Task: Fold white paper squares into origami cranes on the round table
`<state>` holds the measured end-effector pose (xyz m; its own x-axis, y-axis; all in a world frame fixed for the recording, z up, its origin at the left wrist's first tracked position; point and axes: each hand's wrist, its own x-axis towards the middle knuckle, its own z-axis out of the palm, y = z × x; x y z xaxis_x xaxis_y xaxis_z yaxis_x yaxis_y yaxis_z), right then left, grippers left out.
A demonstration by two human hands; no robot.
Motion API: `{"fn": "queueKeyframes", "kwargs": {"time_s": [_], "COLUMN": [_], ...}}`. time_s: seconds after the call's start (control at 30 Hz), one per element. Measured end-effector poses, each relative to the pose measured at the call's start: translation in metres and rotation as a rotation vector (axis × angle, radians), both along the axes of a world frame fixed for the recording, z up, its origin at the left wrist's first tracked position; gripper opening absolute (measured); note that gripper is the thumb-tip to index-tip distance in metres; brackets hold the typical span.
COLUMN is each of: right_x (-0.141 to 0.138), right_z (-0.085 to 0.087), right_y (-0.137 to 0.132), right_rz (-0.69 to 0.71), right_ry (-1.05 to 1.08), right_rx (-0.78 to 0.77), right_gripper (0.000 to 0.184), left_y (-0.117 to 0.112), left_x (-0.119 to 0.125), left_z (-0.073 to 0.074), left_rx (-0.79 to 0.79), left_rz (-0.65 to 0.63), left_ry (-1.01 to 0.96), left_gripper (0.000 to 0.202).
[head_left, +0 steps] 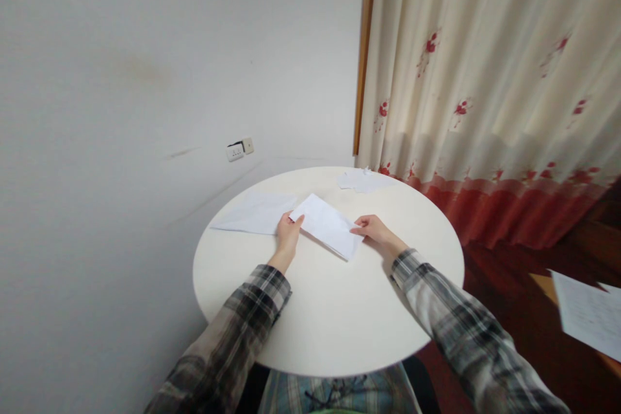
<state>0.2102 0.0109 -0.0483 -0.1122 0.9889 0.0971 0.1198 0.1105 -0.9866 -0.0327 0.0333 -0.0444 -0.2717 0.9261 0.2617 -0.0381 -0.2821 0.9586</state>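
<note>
A folded sheet of white paper (pixel 326 225) is held slantwise just above the round white table (pixel 330 317). My left hand (pixel 289 233) pinches its left corner, thumb on top and fingers underneath. At the opposite end, my right hand (pixel 372 229) grips the right edge between thumb and fingers. The paper's near long edge shows more than one layer. Behind my left hand, a larger white sheet (pixel 252 212) lies flat on the table, partly hidden by the hand.
Torn or crumpled paper pieces (pixel 363 180) lie at the table's far edge. A white wall with a socket (pixel 235 152) borders the left, and a floral curtain (pixel 460 77) hangs behind on the right. Printed sheets (pixel 589 310) rest on a wooden surface at lower right.
</note>
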Motion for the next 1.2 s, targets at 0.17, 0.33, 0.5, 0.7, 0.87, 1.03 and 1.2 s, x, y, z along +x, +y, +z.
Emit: {"fn": "queueKeyframes", "kwargs": {"time_s": [0.17,0.33,0.5,0.7,0.87,1.03,1.2], "right_x": [0.005,0.008,0.005,0.001,-0.006,-0.010,-0.015], "right_z": [-0.003,-0.002,-0.003,-0.002,-0.003,-0.001,0.004], "right_y": [0.005,0.007,0.006,0.008,0.009,0.008,0.005], "right_rz": [-0.258,-0.492,-0.434,-0.354,-0.321,-0.386,-0.366], "right_ry": [-0.101,-0.283,-0.371,-0.374,-0.431,-0.512,-0.503], "right_rx": [0.095,0.214,0.254,0.248,0.293,0.284,0.294], "right_gripper": [0.017,0.022,0.023,0.026,0.028,0.036,0.053], "left_y": [-0.001,-0.009,-0.017,-0.026,-0.033,-0.034,-0.034], "left_x": [-0.001,0.001,0.005,0.017,0.026,0.027,0.028], "left_z": [-0.003,0.001,0.005,0.009,0.003,0.002,0.006], "left_rx": [-0.064,-0.118,0.061,0.369,0.305,0.172,0.149], "left_rz": [0.050,0.039,0.207,-0.202,-0.551,-0.582,-0.550], "left_ry": [0.284,0.657,1.013,1.105,1.201,1.379,1.464], "left_gripper": [0.030,0.040,0.061,0.060,0.047,0.051,0.054]}}
